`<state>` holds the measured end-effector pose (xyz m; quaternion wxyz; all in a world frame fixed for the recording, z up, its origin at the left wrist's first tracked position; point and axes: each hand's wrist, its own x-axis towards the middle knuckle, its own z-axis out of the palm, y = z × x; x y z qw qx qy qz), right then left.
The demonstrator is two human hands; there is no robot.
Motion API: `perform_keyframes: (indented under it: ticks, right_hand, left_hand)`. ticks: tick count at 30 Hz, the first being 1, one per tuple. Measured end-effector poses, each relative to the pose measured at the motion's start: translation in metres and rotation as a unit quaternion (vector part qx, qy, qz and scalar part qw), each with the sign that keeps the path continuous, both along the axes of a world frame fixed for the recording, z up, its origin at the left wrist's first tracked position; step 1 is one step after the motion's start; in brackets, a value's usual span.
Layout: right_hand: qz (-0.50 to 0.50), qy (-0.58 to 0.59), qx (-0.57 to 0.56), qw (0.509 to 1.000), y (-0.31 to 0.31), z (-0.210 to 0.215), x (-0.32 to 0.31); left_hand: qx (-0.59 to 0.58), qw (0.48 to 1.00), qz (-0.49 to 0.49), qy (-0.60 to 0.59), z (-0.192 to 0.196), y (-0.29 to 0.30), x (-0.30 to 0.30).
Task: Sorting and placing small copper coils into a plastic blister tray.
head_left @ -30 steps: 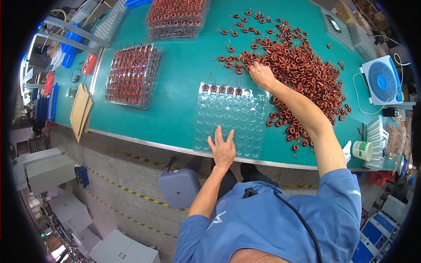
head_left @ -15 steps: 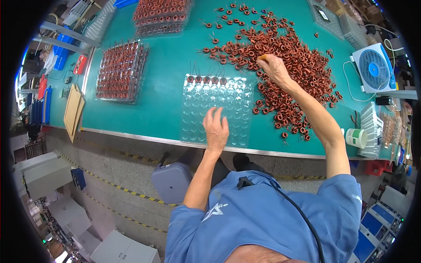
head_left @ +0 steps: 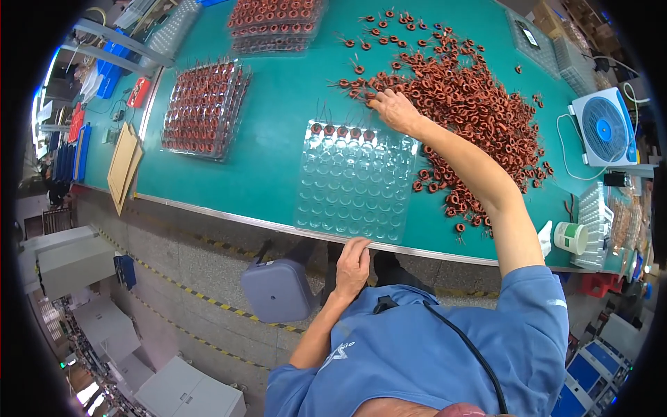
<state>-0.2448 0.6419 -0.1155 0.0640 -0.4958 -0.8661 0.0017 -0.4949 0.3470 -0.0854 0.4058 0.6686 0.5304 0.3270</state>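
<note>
A clear plastic tray (head_left: 353, 187) with round pockets lies on the table in front of me. Several copper-red ring coils (head_left: 342, 131) with upright wire leads sit in its far row. My right hand (head_left: 397, 112) is just beyond the tray's far right corner, at the left side of a big heap of loose coils (head_left: 479, 111). Its fingertips are pinched together, and anything between them is hidden. My left hand (head_left: 353, 267) is at the table's front edge, by the near edge of the tray. Its fingers are stretched out, with no object seen in them.
Filled tray stacks (head_left: 205, 111) stand left and at the back (head_left: 274, 28). A blue-and-white fan (head_left: 601, 128), a white tub (head_left: 570, 238) and a white rack (head_left: 593, 226) line the right side. Brown boards (head_left: 124, 167) lean at left. A grey stool (head_left: 278, 290) stands below the table.
My right hand has moved left from the heap toward the tray's far side. My left hand has drawn back from over the tray to the table's front edge. The view has shifted slightly.
</note>
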Motion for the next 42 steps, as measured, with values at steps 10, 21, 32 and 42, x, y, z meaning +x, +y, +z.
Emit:
perform_keyframes:
  ticks: [10, 21, 32, 42]
  right_hand:
    - [-0.039, 0.049, 0.081, 0.995, 0.003, -0.024, 0.015]
    - [-0.261, 0.605, -0.13, 0.741, -0.113, 0.111, 0.016]
    - [-0.23, 0.64, -0.331, 0.654, -0.237, 0.098, 0.03]
    - [-0.262, 0.612, -0.261, 0.699, -0.264, 0.139, 0.048]
  left_hand:
    - [0.01, 0.999, 0.027, -0.029, -0.009, 0.0, -0.013]
    - [-0.209, 0.904, 0.039, -0.37, 0.025, 0.088, 0.052]
    - [-0.142, 0.966, -0.034, -0.212, 0.051, 0.071, 0.116]
    - [-0.283, 0.868, -0.191, -0.361, 0.088, 0.065, 0.126]
